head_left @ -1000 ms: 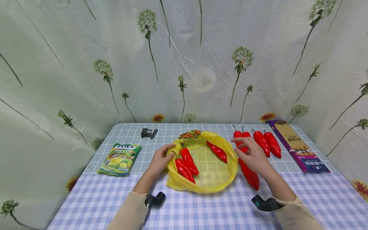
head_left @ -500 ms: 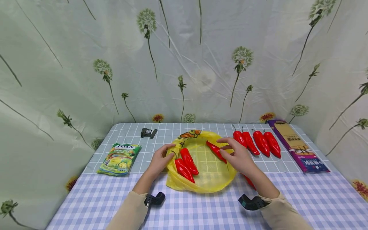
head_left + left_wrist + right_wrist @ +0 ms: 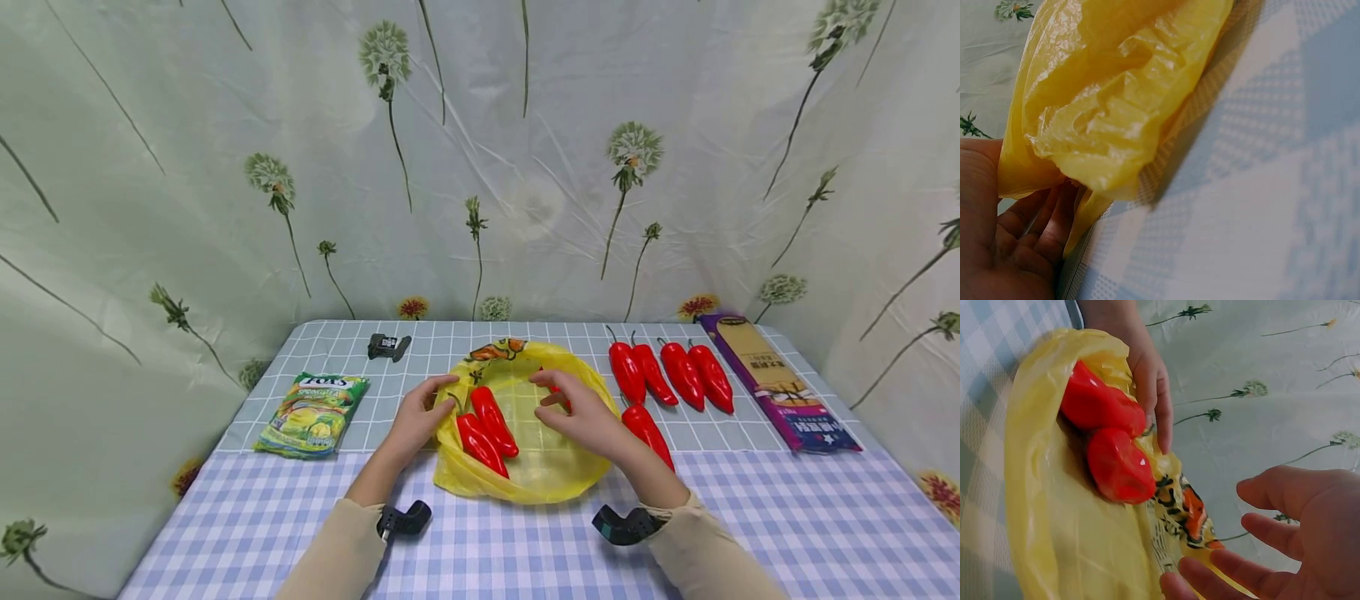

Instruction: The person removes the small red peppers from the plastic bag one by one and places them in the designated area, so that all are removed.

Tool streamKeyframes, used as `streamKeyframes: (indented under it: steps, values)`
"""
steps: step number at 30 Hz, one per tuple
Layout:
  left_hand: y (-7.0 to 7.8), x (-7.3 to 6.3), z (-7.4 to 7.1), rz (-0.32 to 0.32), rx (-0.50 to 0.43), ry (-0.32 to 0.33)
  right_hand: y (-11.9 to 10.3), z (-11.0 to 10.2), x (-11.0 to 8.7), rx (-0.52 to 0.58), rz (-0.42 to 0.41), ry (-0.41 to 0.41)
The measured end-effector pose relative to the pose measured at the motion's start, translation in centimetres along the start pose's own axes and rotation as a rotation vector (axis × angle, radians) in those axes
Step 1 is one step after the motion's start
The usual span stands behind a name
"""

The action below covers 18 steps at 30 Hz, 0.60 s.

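My left hand (image 3: 416, 417) grips the left rim of a yellow plastic bag (image 3: 536, 493), thumb inside the mouth and fingers behind it in the left wrist view. Two red peppers (image 3: 480, 446) lie side by side in the bag's left part. My right hand (image 3: 588, 421) hovers over the bag's right side, fingers spread apart and holding nothing. It largely covers a third red pepper in the bag. In the right wrist view the right hand's fingertips (image 3: 1175, 587) overlap the bag's printed rim.
Beside the bag lies another red pepper (image 3: 647, 429), its lower end hidden by my right forearm. Several more peppers (image 3: 684, 375) lie behind it, then a purple and gold packet (image 3: 783, 387). A green candy bag (image 3: 315, 417) and a small black device (image 3: 388, 347) are at left.
My right hand has moved left from over the loose peppers to over the yellow bag, covering the pepper inside. My left hand stays at the bag's left rim.
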<state>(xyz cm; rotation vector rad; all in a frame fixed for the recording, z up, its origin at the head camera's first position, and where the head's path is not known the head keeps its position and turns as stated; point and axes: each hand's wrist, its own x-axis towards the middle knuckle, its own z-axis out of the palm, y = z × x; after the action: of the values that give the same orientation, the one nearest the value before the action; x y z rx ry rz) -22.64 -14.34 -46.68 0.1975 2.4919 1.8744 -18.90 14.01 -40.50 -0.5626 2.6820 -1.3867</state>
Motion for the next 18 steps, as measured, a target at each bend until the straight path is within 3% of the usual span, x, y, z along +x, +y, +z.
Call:
streamKeyframes:
  steps: [9,18]
  values:
    - [0.1,0.0,0.0,-0.02,0.004,0.004,-0.3,1.7,1.1,0.088,0.064,-0.078]
    - [0.0,0.0,0.0,-0.005,0.001,0.005,-0.7,3.4,2.0,0.116,0.095,-0.081]
